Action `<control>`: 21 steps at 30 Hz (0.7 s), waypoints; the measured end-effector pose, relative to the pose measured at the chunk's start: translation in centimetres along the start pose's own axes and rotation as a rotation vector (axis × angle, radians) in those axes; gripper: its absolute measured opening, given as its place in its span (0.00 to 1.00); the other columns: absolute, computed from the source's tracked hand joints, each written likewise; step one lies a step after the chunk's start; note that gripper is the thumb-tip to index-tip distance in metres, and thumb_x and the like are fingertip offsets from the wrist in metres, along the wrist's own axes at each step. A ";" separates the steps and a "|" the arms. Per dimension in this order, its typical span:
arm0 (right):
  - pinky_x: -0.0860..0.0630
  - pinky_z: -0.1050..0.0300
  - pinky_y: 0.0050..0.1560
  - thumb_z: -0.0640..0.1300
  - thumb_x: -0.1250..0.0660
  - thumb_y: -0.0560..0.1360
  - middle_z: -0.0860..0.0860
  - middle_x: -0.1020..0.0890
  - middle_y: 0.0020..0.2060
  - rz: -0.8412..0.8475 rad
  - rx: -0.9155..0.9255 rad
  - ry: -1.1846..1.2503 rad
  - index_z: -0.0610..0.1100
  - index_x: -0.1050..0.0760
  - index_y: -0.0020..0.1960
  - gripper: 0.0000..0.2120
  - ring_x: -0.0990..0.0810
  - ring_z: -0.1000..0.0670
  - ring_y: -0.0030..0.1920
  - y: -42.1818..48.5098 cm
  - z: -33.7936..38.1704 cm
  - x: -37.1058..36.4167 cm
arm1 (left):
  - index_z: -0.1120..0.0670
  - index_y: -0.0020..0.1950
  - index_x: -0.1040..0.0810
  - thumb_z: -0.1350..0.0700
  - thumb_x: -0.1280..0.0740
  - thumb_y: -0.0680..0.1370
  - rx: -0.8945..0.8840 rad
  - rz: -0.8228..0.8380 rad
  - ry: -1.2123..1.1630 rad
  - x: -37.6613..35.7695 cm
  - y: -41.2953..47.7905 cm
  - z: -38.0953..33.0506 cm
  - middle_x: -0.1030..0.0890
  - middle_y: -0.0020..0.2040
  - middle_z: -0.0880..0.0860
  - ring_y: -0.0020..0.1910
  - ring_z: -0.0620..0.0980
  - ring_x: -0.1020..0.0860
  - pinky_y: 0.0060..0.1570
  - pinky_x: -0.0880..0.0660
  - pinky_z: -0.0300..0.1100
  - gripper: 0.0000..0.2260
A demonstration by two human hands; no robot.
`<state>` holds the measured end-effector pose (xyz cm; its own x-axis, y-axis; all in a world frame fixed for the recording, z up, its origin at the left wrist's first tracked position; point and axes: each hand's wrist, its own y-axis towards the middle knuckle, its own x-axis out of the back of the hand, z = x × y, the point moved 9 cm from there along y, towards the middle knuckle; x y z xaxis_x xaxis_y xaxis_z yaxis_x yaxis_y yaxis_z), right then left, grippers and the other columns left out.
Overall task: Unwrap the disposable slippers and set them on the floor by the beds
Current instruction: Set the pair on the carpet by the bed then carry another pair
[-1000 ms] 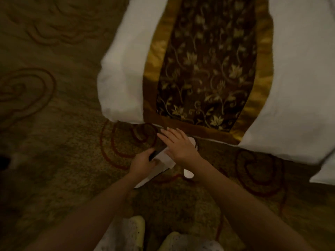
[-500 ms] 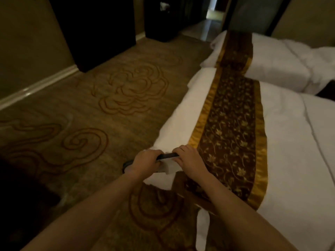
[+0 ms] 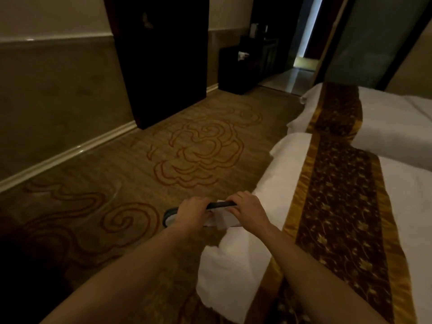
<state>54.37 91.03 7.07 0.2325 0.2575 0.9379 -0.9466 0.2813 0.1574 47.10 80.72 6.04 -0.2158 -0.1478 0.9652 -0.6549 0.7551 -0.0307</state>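
Note:
I hold a flat pair of disposable slippers (image 3: pixel 170 219), white with a dark sole edge, level in front of me above the carpet at the corner of the near bed (image 3: pixel 278 183). My left hand (image 3: pixel 194 212) grips the slippers' left part and my right hand (image 3: pixel 249 210) grips the right part. A loose bit of white wrapping (image 3: pixel 219 222) shows between my hands. The slippers' middle and right end are hidden by my fingers.
Two white beds with brown-and-gold runners (image 3: pixel 339 206) lie at the right, the far bed (image 3: pixel 392 122) beyond the near one. Patterned carpet (image 3: pixel 187 155) spreads to the left. A dark cabinet (image 3: pixel 163 61) and low dark furniture (image 3: pixel 245 66) stand along the far wall.
My view has lifted from the floor at the bed's foot to the room ahead. Both hands stay closed on the slippers, now raised at the bed corner.

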 end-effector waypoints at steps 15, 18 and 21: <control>0.31 0.52 0.57 0.47 0.37 0.76 0.50 0.21 0.54 -0.009 0.045 0.047 0.47 0.25 0.57 0.11 0.27 0.48 0.57 30.5 -3.8 -3.4 | 0.54 0.58 0.24 0.52 0.38 0.77 -0.035 -0.008 0.077 6.2 26.5 13.2 0.18 0.51 0.55 0.49 0.55 0.21 0.47 0.25 0.47 0.12; 0.32 0.53 0.56 0.49 0.37 0.76 0.51 0.22 0.54 -0.016 -0.035 0.055 0.48 0.25 0.58 0.12 0.27 0.49 0.57 37.2 -6.4 -4.5 | 0.54 0.54 0.24 0.53 0.38 0.76 -0.088 0.037 0.063 6.5 34.2 15.6 0.18 0.50 0.56 0.48 0.56 0.21 0.45 0.26 0.47 0.10; 0.32 0.55 0.56 0.49 0.38 0.76 0.51 0.22 0.55 -0.032 -0.106 0.059 0.48 0.25 0.59 0.13 0.27 0.49 0.58 42.9 -9.1 -4.9 | 0.55 0.49 0.23 0.52 0.36 0.74 -0.152 0.065 0.028 7.1 41.6 16.8 0.18 0.45 0.55 0.44 0.55 0.21 0.39 0.29 0.44 0.09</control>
<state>14.63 110.24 6.45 0.2782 0.3001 0.9124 -0.9101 0.3860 0.1505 6.17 100.35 7.22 -0.2327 -0.0798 0.9693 -0.5224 0.8509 -0.0554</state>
